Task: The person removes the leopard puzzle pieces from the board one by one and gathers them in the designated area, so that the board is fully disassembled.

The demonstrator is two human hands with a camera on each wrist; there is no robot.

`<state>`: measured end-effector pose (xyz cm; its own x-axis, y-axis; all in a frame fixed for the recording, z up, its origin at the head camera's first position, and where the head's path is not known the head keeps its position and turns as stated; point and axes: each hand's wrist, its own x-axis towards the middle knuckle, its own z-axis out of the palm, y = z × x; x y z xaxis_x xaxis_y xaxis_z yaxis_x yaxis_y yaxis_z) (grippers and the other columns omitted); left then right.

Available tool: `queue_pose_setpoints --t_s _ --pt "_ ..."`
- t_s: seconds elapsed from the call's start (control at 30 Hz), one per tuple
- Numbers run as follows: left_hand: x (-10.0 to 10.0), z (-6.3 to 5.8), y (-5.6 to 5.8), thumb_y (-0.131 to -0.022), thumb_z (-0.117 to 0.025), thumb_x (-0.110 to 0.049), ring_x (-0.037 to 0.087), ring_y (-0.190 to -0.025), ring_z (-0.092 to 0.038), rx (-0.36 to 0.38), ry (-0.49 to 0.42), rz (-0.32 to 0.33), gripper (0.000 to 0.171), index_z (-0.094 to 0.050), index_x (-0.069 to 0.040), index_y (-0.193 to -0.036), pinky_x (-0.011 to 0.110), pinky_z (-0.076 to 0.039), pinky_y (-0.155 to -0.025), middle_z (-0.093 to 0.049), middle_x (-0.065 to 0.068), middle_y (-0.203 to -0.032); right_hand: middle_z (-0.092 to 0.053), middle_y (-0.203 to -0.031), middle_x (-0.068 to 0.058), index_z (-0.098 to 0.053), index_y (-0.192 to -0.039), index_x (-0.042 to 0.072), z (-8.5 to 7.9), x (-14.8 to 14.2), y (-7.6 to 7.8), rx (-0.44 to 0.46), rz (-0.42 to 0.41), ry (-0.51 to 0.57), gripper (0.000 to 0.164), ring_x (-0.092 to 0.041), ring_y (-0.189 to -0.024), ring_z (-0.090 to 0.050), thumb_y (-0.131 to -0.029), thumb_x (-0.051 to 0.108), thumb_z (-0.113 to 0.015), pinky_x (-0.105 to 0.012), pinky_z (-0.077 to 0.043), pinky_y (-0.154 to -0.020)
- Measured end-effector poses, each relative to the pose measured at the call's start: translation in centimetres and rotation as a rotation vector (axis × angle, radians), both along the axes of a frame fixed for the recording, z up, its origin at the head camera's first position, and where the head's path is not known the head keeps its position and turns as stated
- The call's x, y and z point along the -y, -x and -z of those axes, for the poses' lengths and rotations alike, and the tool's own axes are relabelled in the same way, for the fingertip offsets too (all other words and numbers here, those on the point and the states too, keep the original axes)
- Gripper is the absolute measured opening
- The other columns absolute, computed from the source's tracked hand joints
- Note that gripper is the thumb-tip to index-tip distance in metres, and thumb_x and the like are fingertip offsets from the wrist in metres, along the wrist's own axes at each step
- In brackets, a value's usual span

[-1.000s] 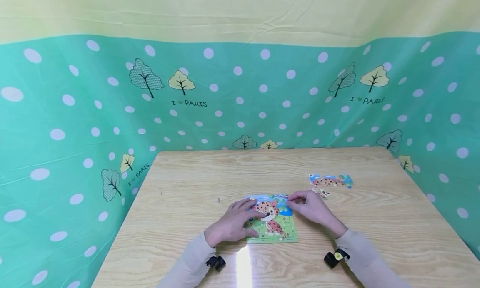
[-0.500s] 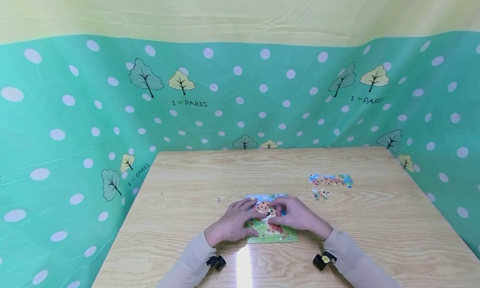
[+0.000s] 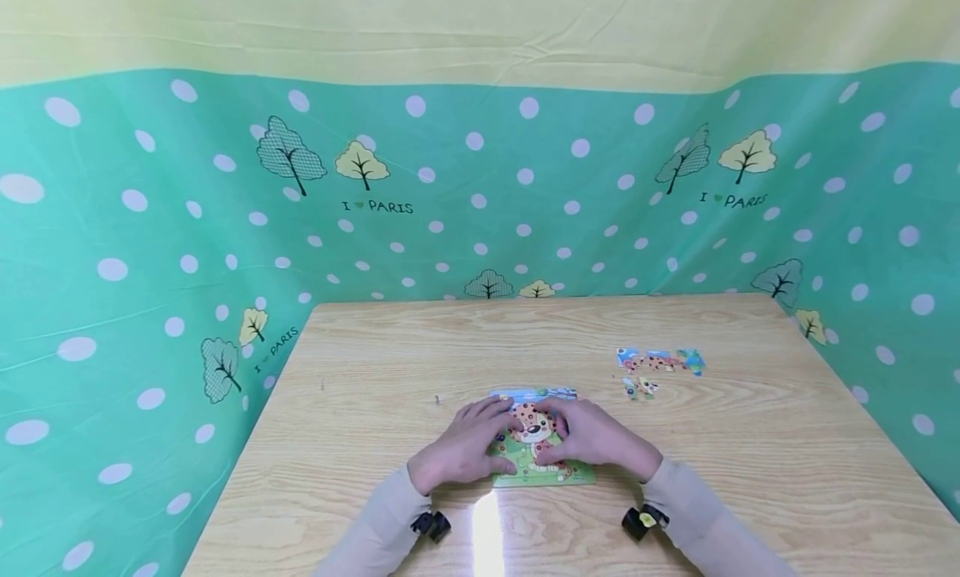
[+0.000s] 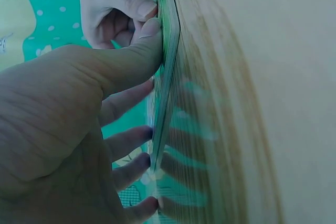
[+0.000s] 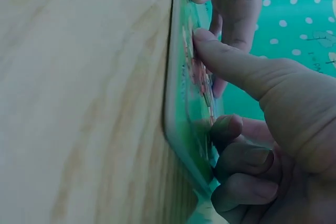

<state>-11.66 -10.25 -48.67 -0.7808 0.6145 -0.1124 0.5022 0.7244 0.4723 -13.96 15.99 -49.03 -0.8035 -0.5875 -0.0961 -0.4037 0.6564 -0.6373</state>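
Observation:
A jigsaw puzzle (image 3: 573, 473) with a spotted leopard picture lies flat on the table in front of me. My left hand (image 3: 462, 446) rests on its left side with spread fingers; in the left wrist view the thumb (image 4: 139, 51) presses the puzzle's near part. Over the right half, my right hand (image 3: 600, 435) touches the leopard picture with thumb and index finger apart. In the right wrist view its thumb (image 5: 220, 51) is stretched onto the puzzle's surface, while the other fingers (image 5: 244, 156) are bent. No loose piece shows between them; the palm hides part of the right side.
Several loose puzzle pieces (image 3: 654, 363) lie in a row at the back right of the wooden table (image 3: 405, 343). A smaller group of pieces (image 3: 641, 388) lies just in front of them. Behind the table hangs a green dotted curtain (image 3: 480, 177).
My right hand has moved left from the puzzle's upper right edge onto the leopard picture, and its thumb and index finger have spread. The left hand stays in place.

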Motion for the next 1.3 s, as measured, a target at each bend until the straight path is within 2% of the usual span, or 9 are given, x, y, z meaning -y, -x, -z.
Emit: queue_pose_setpoints --t_s 0.2,0.6,0.8,0.97,1.13,1.3 --pt "-0.1 0.0 0.0 -0.092 -0.08 -0.045 0.035 -0.163 -0.027 0.006 0.013 -0.014 0.076 -0.052 -0.015 -0.156 0.062 -0.023 -0.133 -0.035 0.01 -0.174 -0.054 -0.064 0.01 -0.059 -0.148 0.008 -0.4 0.3 0.0 0.034 0.015 -0.007 0.079 -0.002 -0.053 -0.043 -0.086 0.044 -0.089 -0.02 -0.036 -0.05" --pt "0.0 -0.2 0.0 -0.093 -0.08 -0.045 0.034 -0.163 -0.028 -0.002 0.017 0.005 0.077 -0.051 -0.016 -0.158 0.061 -0.023 -0.133 -0.035 0.01 -0.174 -0.055 -0.07 0.006 -0.062 -0.14 0.008 -0.5 0.6 0.0 0.101 0.076 0.049 0.073 -0.006 -0.058 -0.045 -0.081 0.035 -0.095 -0.022 -0.038 -0.053" --pt "0.0 -0.2 0.0 -0.091 -0.081 -0.044 0.036 -0.161 -0.03 -0.012 0.009 0.015 0.077 -0.052 -0.015 -0.157 0.063 -0.024 -0.131 -0.036 0.012 -0.173 -0.056 -0.076 0.005 -0.065 -0.127 0.014 -0.7 0.8 -0.1 0.056 0.117 0.076 0.06 -0.006 -0.063 -0.045 -0.078 0.032 -0.096 -0.022 -0.04 -0.06" --pt "0.0 0.0 0.0 -0.091 -0.081 -0.045 0.035 -0.162 -0.03 -0.01 0.016 0.01 0.077 -0.052 -0.016 -0.157 0.062 -0.024 -0.132 -0.036 0.011 -0.173 -0.063 -0.09 0.001 -0.067 -0.118 0.015 -0.8 0.4 0.1 0.027 0.131 0.139 0.047 -0.009 -0.071 -0.051 -0.082 0.028 -0.093 -0.022 -0.045 -0.063" --pt "0.0 0.1 0.1 -0.092 -0.08 -0.046 0.034 -0.162 -0.029 -0.003 0.019 0.001 0.077 -0.051 -0.018 -0.158 0.062 -0.023 -0.133 -0.035 0.01 -0.174 -0.068 -0.098 -0.001 -0.069 -0.112 0.012 -0.7 -0.1 0.4 0.059 0.128 0.221 0.031 -0.012 -0.074 -0.056 -0.09 0.026 -0.086 -0.022 -0.05 -0.065" --pt "0.0 0.1 0.1 -0.092 -0.081 -0.046 0.034 -0.162 -0.029 -0.003 0.016 -0.004 0.077 -0.052 -0.017 -0.157 0.062 -0.023 -0.133 -0.036 0.01 -0.174 -0.071 -0.099 -0.001 -0.072 -0.109 0.012 -0.4 -0.5 0.9 0.1 0.124 0.275 0.016 -0.014 -0.083 -0.061 -0.101 0.025 -0.074 -0.023 -0.052 -0.073"
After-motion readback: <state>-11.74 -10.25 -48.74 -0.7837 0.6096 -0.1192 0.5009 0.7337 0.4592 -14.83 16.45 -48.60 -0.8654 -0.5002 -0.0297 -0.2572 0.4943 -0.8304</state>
